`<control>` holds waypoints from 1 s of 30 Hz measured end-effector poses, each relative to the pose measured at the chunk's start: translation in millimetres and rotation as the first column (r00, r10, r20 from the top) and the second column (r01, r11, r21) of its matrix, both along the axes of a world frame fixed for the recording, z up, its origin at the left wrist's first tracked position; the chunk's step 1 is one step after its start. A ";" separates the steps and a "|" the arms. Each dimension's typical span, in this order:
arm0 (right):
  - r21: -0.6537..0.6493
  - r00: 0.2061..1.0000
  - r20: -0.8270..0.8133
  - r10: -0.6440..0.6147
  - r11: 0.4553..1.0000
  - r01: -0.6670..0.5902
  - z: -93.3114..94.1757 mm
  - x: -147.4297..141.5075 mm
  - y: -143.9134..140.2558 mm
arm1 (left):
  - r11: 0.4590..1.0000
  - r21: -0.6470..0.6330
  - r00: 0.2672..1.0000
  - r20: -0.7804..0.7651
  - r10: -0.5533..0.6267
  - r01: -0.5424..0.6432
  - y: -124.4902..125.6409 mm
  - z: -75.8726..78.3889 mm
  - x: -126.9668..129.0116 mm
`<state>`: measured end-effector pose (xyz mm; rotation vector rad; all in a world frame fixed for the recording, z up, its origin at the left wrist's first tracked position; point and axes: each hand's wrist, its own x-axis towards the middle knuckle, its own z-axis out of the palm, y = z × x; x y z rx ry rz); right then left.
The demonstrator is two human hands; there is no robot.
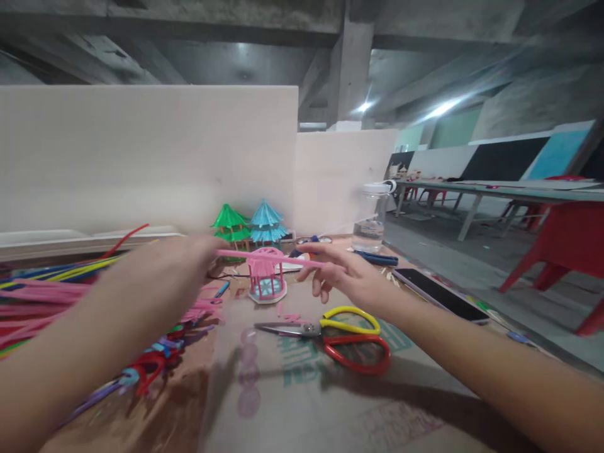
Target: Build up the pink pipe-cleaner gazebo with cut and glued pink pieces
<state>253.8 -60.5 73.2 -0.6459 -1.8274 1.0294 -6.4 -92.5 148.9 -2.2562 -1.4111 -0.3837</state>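
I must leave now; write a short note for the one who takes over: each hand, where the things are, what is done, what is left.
Left hand: pinches one end of the pink straw; blurred.
Right hand: fingers hold the other end; the straw lies level above the pink pavilion.
Things: green pavilion and blue pavilion stand behind, by the white board. Scissors lie shut on the cardboard, nearer you. Loose straws are piled at left. Bottle and phone at right.
Done: green and blue look finished.
Left: the pink one seems unfinished; this straw is not yet attached.
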 end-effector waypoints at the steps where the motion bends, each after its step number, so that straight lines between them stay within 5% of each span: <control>1: -0.010 0.998 -0.059 0.020 1.000 -0.021 3.5 1.0 -2.1 | 0.998 -0.053 0.999 -0.035 -0.025 0.023 1.2 -7.6 11.7; 3: -0.034 0.986 -0.165 0.023 0.999 -0.029 10.7 4.3 -5.8 | 0.982 -0.189 0.999 0.029 -0.013 0.018 5.8 -23.6 29.6; 6: -0.101 0.946 -0.324 -0.007 0.995 -0.027 21.4 11.7 -7.9 | 0.934 -0.295 0.961 0.241 -0.134 0.204 12.4 -44.0 43.2; 11: -0.086 0.932 -0.364 0.002 0.996 -0.035 21.5 12.4 -1.9 | 0.884 -0.319 0.872 0.457 -0.173 0.342 15.1 -62.3 49.0; 18: -0.007 0.993 0.079 0.084 0.996 -0.084 -17.9 -17.7 -10.0 | 0.839 -0.343 0.831 0.516 -0.208 0.423 19.7 -82.0 53.0; 24: 0.094 0.980 -0.173 -0.098 0.989 0.115 -3.6 -2.3 -0.3 | 0.823 -0.419 0.822 0.560 -0.098 0.384 28.4 -86.0 47.5; 30: -0.102 0.925 -0.289 -0.248 0.968 0.228 -19.4 1.0 20.7 | 0.731 -0.521 0.840 0.527 -0.130 0.440 37.2 -102.7 46.1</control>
